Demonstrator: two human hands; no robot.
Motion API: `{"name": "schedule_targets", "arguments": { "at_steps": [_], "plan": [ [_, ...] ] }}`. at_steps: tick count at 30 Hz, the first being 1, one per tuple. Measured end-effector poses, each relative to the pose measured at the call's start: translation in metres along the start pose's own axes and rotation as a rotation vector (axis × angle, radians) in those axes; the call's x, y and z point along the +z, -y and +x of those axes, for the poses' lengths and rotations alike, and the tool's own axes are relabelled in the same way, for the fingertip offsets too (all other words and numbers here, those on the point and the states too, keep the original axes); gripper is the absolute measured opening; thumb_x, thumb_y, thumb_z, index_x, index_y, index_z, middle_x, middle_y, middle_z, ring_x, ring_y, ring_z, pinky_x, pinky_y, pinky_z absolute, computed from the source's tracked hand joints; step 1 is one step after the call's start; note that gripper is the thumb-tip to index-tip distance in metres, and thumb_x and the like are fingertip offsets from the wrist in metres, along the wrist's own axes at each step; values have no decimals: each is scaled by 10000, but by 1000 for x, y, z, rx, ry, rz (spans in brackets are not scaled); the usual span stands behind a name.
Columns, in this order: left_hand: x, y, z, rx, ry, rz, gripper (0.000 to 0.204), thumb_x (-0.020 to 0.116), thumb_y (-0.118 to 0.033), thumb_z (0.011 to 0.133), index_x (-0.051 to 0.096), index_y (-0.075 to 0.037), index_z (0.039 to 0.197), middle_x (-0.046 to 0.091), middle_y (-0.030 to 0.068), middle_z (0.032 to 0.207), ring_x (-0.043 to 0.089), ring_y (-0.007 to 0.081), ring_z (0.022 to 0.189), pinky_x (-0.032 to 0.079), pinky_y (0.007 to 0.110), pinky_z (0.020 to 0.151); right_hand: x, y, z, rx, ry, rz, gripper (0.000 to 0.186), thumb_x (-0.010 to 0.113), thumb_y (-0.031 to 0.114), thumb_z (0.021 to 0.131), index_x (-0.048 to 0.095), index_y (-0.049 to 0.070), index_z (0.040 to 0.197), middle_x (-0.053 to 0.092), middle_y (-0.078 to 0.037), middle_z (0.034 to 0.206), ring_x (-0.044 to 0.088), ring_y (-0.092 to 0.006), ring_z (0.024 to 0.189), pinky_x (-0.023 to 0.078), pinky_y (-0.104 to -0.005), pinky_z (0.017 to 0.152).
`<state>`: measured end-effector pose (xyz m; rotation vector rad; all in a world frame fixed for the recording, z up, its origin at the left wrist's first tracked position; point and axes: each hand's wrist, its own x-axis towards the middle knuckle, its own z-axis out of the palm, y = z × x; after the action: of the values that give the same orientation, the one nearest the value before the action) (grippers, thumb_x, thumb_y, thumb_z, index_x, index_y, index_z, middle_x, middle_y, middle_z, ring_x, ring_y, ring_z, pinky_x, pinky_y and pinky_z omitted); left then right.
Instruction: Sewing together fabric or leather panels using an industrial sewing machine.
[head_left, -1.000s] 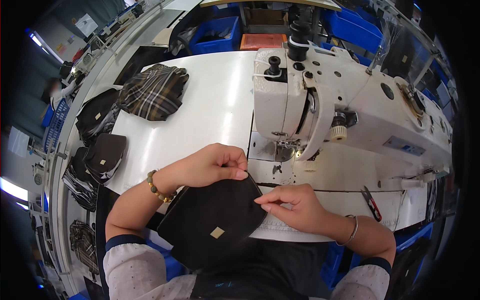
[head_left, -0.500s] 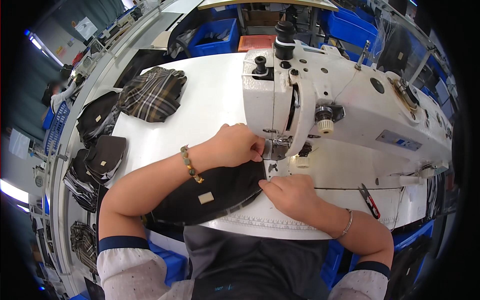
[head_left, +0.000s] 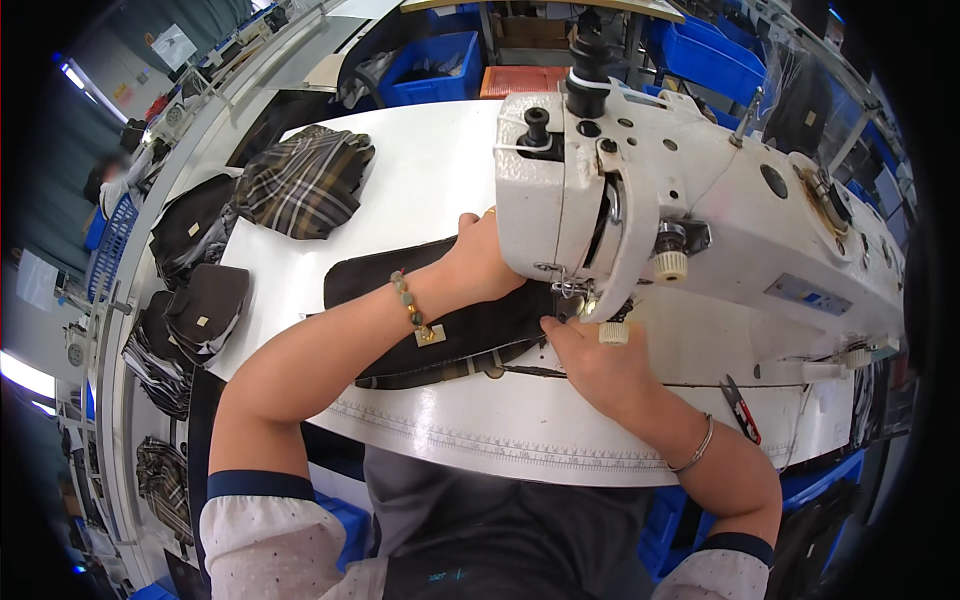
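Observation:
A dark fabric piece (head_left: 485,325) with a small pale label (head_left: 430,336) lies on the white sewing table, its right end at the presser foot (head_left: 568,292) of a white sewing machine (head_left: 560,200). Checked cloth shows under its near edge. My left hand (head_left: 483,258) rests over the far side of the piece, its fingers mostly hidden behind the machine head. Close by the presser foot, my right hand (head_left: 602,362) has thumb and forefinger closed at the right edge of the fabric. Its other fingers are curled and partly covered.
Red-handled thread snips (head_left: 740,408) lie to the right of my right hand. Checked cloth (head_left: 305,183) is heaped at the far left, beside stacks of dark labelled pieces (head_left: 208,310). Blue bins (head_left: 432,70) stand behind the table. A ruler scale runs along the front edge.
The fabric piece has turned and shifted away from the table's front edge, baring the ruler scale. My left hand has moved farther back; my right hand has come up nearer the presser foot.

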<state>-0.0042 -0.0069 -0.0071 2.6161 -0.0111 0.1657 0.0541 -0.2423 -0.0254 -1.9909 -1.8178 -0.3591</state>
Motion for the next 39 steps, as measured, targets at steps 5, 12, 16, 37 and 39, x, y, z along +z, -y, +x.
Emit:
{"name": "schedule_targets", "arguments": {
  "at_steps": [5,12,16,37,39],
  "plan": [
    [-3,1,2,16,8,-24,435,667,-223,879,633,-276,1310,629,30,1277,572,256,1146,380,464,817,-3,-1,3,5,-3,-9,289,662,59,820,721,68,1104,668,-40,742,630,-244,544,481,-381,469],
    [-18,-7,1,9,29,6,421,687,-237,861,646,-239,1280,635,60,1256,574,262,1143,393,470,832,-5,3,7,19,-4,-11,267,662,62,830,727,62,1089,657,-35,737,639,-227,564,488,-370,478],
    [-26,-13,-12,23,-90,157,387,691,-218,853,660,-165,1235,639,83,1202,578,268,1114,411,491,848,-2,4,7,30,-4,-43,193,649,95,882,736,82,1054,638,-41,698,633,-235,556,476,-379,468],
    [-15,-53,-56,207,-171,242,200,663,-57,686,754,-109,857,649,15,918,634,236,912,540,336,698,-12,16,3,-47,-47,-11,452,678,58,732,717,110,1179,561,-2,644,606,-178,569,456,-357,508],
    [-16,-51,-56,200,-187,198,201,667,-61,672,753,-102,849,654,22,923,641,245,886,541,350,666,-13,20,1,-49,25,-42,460,678,73,739,711,108,1196,554,4,646,600,-169,560,456,-349,494]
  ]
}}
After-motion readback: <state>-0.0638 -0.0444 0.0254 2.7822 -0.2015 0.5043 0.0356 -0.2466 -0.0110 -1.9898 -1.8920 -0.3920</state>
